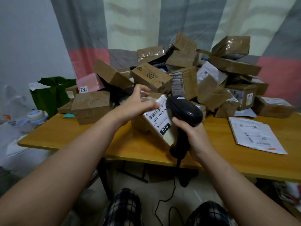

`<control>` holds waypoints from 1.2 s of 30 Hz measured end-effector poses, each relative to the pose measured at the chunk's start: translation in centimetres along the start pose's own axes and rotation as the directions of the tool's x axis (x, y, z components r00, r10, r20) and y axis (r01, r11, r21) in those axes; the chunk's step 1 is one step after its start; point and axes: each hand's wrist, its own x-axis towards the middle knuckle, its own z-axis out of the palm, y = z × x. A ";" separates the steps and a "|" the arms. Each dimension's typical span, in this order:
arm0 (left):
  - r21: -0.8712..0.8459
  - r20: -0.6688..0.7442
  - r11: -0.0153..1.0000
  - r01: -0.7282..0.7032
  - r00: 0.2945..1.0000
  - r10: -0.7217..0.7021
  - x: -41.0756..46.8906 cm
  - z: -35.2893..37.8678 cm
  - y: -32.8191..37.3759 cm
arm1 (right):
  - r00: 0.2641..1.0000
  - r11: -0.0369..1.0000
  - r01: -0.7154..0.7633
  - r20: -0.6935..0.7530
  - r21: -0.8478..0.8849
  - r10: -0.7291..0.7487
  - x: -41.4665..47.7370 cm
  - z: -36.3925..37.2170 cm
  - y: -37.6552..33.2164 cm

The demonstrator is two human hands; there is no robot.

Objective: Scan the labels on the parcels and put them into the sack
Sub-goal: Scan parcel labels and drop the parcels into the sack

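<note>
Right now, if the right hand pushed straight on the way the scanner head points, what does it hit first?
The right hand aims the scanner up and left, so it probably meets the white label on the parcel in the left hand. The gap looks tiny; depth is unclear.

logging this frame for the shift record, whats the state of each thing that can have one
left hand: closed on the top of the labelled parcel
labelled parcel: tilted, label facing up toward the scanner
right hand: gripping the scanner handle
scanner: head over the label, cable hanging below the table
parcel pile: heaped, boxes taped shut
white mailer: lying flat
green bag: open at the top
</note>
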 end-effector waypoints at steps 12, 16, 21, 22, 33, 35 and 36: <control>-0.106 -0.265 0.994 -0.037 0.964 0.008 -1.6 7.4 -5.1 | 0.977 0.991 -0.119 -0.171 0.055 0.127 -0.4 -1.8 2.9; -0.074 -0.308 0.996 -0.045 0.951 0.020 -2.1 8.4 -6.0 | 0.976 0.994 -0.097 -0.189 0.058 0.107 -0.6 -1.3 3.7; -0.050 -0.100 0.998 0.043 0.994 -0.048 -1.6 6.7 -6.2 | 0.975 0.990 -0.143 -0.169 0.009 0.142 -0.4 -1.3 3.9; -0.057 -0.037 0.997 0.054 0.998 -0.056 -1.6 6.2 -6.2 | 0.977 0.989 -0.149 -0.156 -0.016 0.145 -0.3 -1.5 3.9; -0.151 -0.216 0.984 -0.093 0.975 0.059 -3.6 4.8 -7.6 | 0.995 0.881 0.050 -0.057 -0.470 -0.087 -2.9 -2.2 1.1; -0.164 -0.254 0.979 -0.122 0.964 0.078 -4.0 5.2 -7.8 | 0.996 0.877 0.073 -0.016 -0.475 -0.091 -4.0 -1.9 1.0; -0.171 -0.269 0.977 -0.128 0.960 0.078 -4.1 5.4 -8.0 | 0.995 0.877 0.080 -0.008 -0.474 -0.095 -4.5 -1.7 1.0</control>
